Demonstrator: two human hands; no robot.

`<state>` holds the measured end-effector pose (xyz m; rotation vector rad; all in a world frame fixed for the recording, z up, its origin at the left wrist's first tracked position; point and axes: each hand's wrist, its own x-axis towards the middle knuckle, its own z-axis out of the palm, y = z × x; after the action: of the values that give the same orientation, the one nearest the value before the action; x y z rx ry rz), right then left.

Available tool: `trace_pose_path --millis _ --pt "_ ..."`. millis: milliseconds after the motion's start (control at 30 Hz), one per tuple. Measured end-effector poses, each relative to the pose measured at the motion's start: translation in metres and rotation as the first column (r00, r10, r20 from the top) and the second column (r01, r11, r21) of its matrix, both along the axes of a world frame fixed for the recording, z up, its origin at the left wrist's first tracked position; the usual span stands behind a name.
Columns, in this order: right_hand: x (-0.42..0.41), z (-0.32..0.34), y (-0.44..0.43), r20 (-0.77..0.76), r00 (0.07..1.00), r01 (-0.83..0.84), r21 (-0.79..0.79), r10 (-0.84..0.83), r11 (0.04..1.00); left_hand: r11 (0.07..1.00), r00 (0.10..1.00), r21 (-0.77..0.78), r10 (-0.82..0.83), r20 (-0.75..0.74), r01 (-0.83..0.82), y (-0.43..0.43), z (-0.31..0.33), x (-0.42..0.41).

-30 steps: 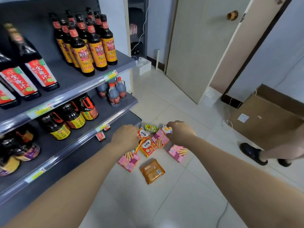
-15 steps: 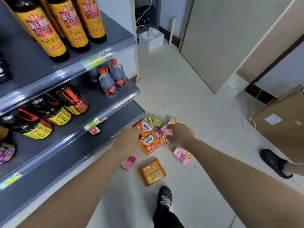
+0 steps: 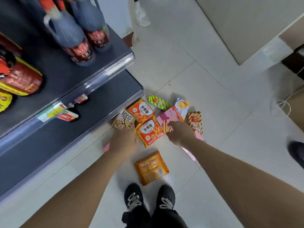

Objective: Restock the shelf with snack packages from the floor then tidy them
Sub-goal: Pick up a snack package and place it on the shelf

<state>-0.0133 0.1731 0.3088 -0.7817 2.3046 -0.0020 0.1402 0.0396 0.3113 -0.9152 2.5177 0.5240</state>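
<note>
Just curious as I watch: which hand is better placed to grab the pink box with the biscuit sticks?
Right hand: it already rests on the pink cardboard box; the left hand lies beyond the orange packet.

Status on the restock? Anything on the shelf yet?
Done: nothing visible; the bottom shelf shows no snack packages. In hand: left hand and right hand are down on the floor pile, beside the orange pack and on the pink box; grip unclear. Left: every pack, including the loose orange bag, plus tidying.
</note>
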Motion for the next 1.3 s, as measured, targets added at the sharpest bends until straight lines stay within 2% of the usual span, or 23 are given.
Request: trace_pose_path --millis 367,567,667,733,767,833,867,900,1000,1133,1300 --pt "-0.011 -0.221 -0.015 0.085 0.995 0.048 0.040 -0.051 0.998 0.988 0.996 0.154 -0.002 0.084 -0.011 -0.009 -0.226 -0.017" --pt "-0.018 -0.315 -0.027 0.094 0.992 0.085 0.039 -0.088 0.996 0.984 0.991 0.178 0.000 0.136 -0.025 -0.005 -0.320 -0.025" --pt "-0.023 -0.352 -0.035 0.105 0.984 0.141 0.037 -0.144 0.989 0.956 0.979 0.267 0.074 0.189 -0.124 -0.004 -0.354 -0.031" --pt "-0.024 -0.370 -0.039 0.151 0.963 0.219 0.044 -0.223 0.975 0.887 0.960 0.390 0.170 0.224 -0.248 -0.002 -0.369 -0.037" --pt "-0.023 -0.374 -0.042 0.185 0.944 0.269 0.042 -0.272 0.962 0.817 0.930 0.452 0.270 0.251 -0.359 0.000 -0.374 -0.041" --pt "-0.020 -0.381 -0.046 0.215 0.913 0.351 0.023 -0.347 0.936 0.557 0.796 0.581 0.512 0.323 -0.593 0.005 -0.377 -0.046" --pt "-0.018 -0.381 -0.046 0.208 0.905 0.376 0.017 -0.371 0.926 0.426 0.718 0.622 0.604 0.346 -0.657 0.006 -0.376 -0.047" --pt "-0.018 -0.380 -0.047 0.185 0.903 0.391 0.024 -0.388 0.920 0.363 0.684 0.648 0.642 0.347 -0.670 0.007 -0.374 -0.047" --pt "-0.019 -0.363 -0.044 0.100 0.906 0.409 0.044 -0.412 0.911 0.302 0.650 0.679 0.681 0.339 -0.670 0.007 -0.353 -0.043" --pt "-0.016 -0.305 -0.038 0.082 0.887 0.459 -0.053 -0.454 0.887 0.266 0.612 0.673 0.711 0.347 -0.690 0.009 -0.301 -0.032" --pt "-0.004 -0.199 -0.033 0.078 0.852 0.522 -0.189 -0.518 0.832 0.323 0.611 0.671 0.752 0.246 -0.667 0.005 -0.207 -0.014"
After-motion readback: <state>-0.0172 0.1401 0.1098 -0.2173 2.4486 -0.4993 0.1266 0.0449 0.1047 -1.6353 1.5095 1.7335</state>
